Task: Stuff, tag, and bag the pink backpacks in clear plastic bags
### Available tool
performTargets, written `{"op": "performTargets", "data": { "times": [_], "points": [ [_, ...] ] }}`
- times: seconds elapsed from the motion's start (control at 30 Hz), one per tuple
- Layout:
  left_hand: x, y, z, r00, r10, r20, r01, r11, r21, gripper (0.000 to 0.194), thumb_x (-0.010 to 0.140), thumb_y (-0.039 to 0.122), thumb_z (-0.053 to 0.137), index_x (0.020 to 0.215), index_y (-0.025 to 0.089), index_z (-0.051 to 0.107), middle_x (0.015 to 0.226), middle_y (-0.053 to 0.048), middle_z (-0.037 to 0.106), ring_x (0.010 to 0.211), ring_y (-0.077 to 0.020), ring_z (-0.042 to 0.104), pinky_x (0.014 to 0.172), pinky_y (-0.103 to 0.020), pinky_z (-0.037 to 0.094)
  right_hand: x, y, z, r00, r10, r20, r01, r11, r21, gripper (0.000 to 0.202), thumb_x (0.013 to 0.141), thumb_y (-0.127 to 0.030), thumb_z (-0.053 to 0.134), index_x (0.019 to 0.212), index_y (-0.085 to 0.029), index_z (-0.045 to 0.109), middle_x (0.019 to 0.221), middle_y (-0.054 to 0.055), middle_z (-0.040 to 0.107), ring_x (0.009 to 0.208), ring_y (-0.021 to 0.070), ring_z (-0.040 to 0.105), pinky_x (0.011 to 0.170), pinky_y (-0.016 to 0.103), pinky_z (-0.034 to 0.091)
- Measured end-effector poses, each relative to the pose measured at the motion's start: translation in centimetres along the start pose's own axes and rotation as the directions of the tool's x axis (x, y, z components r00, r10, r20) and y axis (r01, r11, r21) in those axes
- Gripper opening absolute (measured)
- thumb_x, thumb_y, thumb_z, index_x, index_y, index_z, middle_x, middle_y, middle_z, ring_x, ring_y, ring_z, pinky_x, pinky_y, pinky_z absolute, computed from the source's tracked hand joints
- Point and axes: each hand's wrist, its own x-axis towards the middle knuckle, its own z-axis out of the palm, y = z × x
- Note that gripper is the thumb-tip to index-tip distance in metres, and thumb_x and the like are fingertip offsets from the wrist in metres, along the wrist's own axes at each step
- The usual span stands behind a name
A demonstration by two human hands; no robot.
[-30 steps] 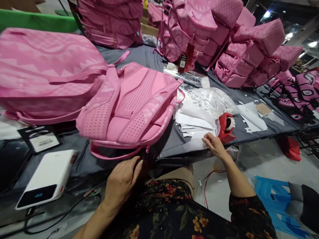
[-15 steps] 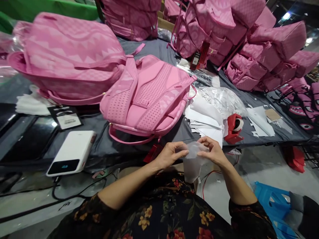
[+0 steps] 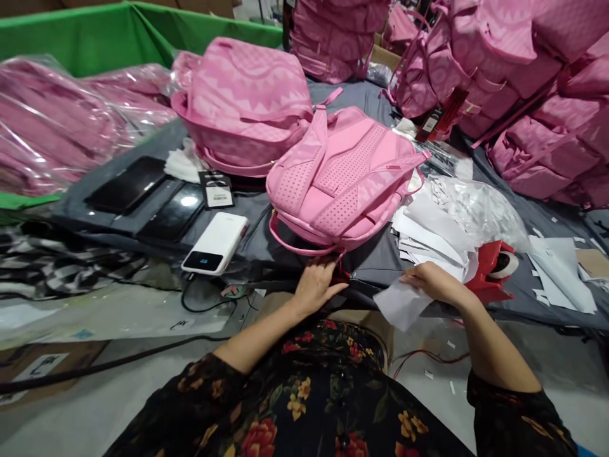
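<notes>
A pink backpack (image 3: 349, 166) lies on the dark cloth with its perforated back panel and straps facing up. At its near edge, my left hand (image 3: 315, 287) has its thumb spread from the fingers; the fingertips are by a red tag (image 3: 340, 274) hanging there, and contact with it is unclear. My right hand (image 3: 435, 281) pinches a small translucent white sheet (image 3: 401, 304), which hangs down over the table edge. Just beyond that hand is a pile of white paper (image 3: 428, 238), with a red tape dispenser (image 3: 492, 270) to its right.
A second pink backpack (image 3: 250, 105) stands behind on the left. A white power bank (image 3: 216, 244), dark phones (image 3: 128, 184) and a black tag (image 3: 217, 189) lie at left. Plastic-wrapped pink bags (image 3: 57, 127) sit far left; stacked pink backpacks (image 3: 476, 57) fill the back right.
Both hands were holding the translucent sheet together. My left hand has let go and moved to the backpack's near edge; my right hand keeps the sheet. The view has turned left.
</notes>
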Motion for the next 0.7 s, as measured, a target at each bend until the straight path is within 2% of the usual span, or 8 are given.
{"op": "performTargets", "data": {
  "times": [0.07, 0.17, 0.27, 0.33, 0.47, 0.57, 0.63, 0.7],
  "points": [
    [1.2, 0.5, 1.2, 0.998, -0.056, 0.014, 0.057, 0.995, -0.084, 0.059, 0.074, 0.056, 0.080, 0.117, 0.018, 0.068, 0.115, -0.015, 0.073, 0.116, -0.0344, 0.065, 0.106, -0.046, 0.047, 1.0, -1.0, -0.4, 0.986, 0.040, 0.163, -0.015, 0.988, -0.154, 0.051, 0.097, -0.053, 0.052, 0.062, -0.018, 0.063, 0.055, 0.001, 0.055, 0.052, 0.0122, 0.041, 0.056, 0.027, 0.030],
    [2.5, 1.4, 1.9, 0.981, -0.192, 0.035, 0.194, 0.939, -0.284, 0.050, 0.077, 0.058, 0.075, 0.108, 0.019, 0.071, 0.103, -0.009, 0.076, 0.104, -0.0299, 0.069, 0.095, -0.039, 0.051, 1.7, -2.5, -0.9, 0.970, 0.117, 0.215, -0.041, 0.944, -0.329, 0.046, 0.101, -0.044, 0.049, 0.067, -0.016, 0.065, 0.059, 0.003, 0.055, 0.054, 0.0114, 0.039, 0.057, 0.027, 0.028],
    [2.9, 1.9, 1.8, 0.962, -0.258, 0.089, 0.270, 0.849, -0.454, 0.046, 0.078, 0.059, 0.070, 0.097, 0.017, 0.072, 0.087, -0.007, 0.076, 0.086, -0.0261, 0.070, 0.081, -0.035, 0.052, 2.3, -3.3, -0.7, 0.963, 0.072, 0.258, 0.014, 0.948, -0.317, 0.045, 0.102, -0.042, 0.046, 0.072, -0.016, 0.068, 0.063, 0.004, 0.059, 0.056, 0.0116, 0.042, 0.058, 0.026, 0.028],
    [2.5, 2.1, 1.6, 0.955, -0.286, 0.081, 0.287, 0.817, -0.501, 0.047, 0.076, 0.059, 0.071, 0.092, 0.015, 0.073, 0.081, -0.006, 0.076, 0.080, -0.0245, 0.069, 0.077, -0.034, 0.051, 3.2, -3.3, -0.2, 0.975, 0.025, 0.220, 0.046, 0.950, -0.310, 0.045, 0.103, -0.041, 0.046, 0.075, -0.016, 0.070, 0.066, 0.006, 0.063, 0.058, 0.0127, 0.047, 0.060, 0.026, 0.030],
    [0.8, 2.6, 1.1, 0.918, -0.393, 0.061, 0.369, 0.785, -0.497, 0.055, 0.071, 0.062, 0.076, 0.096, 0.014, 0.074, 0.075, -0.006, 0.075, 0.077, -0.0244, 0.071, 0.074, -0.033, 0.052, 6.0, -3.2, 2.0, 0.999, 0.009, -0.038, -0.023, 0.925, -0.379, 0.031, 0.102, -0.029, 0.049, 0.088, -0.017, 0.074, 0.081, 0.011, 0.072, 0.071, 0.0169, 0.061, 0.064, 0.026, 0.033],
    [-1.1, 3.1, 0.6, 0.922, -0.388, 0.015, 0.338, 0.782, -0.523, 0.058, 0.069, 0.059, 0.080, 0.106, 0.015, 0.071, 0.091, -0.009, 0.078, 0.086, -0.0254, 0.074, 0.078, -0.033, 0.056, 8.7, -3.5, 4.2, 0.997, -0.063, -0.054, 0.045, 0.958, -0.284, 0.023, 0.097, -0.025, 0.054, 0.086, -0.018, 0.073, 0.076, 0.007, 0.070, 0.067, 0.0151, 0.056, 0.062, 0.025, 0.031],
    [-2.3, 3.4, 0.4, 0.942, -0.335, -0.035, 0.265, 0.800, -0.538, 0.057, 0.076, 0.054, 0.079, 0.119, 0.019, 0.065, 0.094, -0.006, 0.079, 0.087, -0.0233, 0.075, 0.081, -0.033, 0.057, 10.2, -3.9, 5.4, 0.992, -0.117, -0.037, 0.113, 0.989, -0.099, 0.030, 0.095, -0.029, 0.055, 0.070, -0.017, 0.065, 0.061, 0.001, 0.057, 0.058, 0.0115, 0.044, 0.059, 0.025, 0.027],
    [-3.3, 3.5, 0.6, 0.971, -0.226, -0.079, 0.155, 0.845, -0.511, 0.046, 0.087, 0.047, 0.071, 0.124, 0.022, 0.060, 0.096, -0.004, 0.079, 0.086, -0.0203, 0.076, 0.083, -0.031, 0.058, 11.1, -4.3, 6.2, 0.989, -0.114, -0.095, 0.128, 0.980, 0.155, 0.043, 0.095, -0.042, 0.053, 0.059, -0.018, 0.050, 0.055, -0.003, 0.041, 0.055, 0.0094, 0.031, 0.056, 0.025, 0.024]
  ]
}}
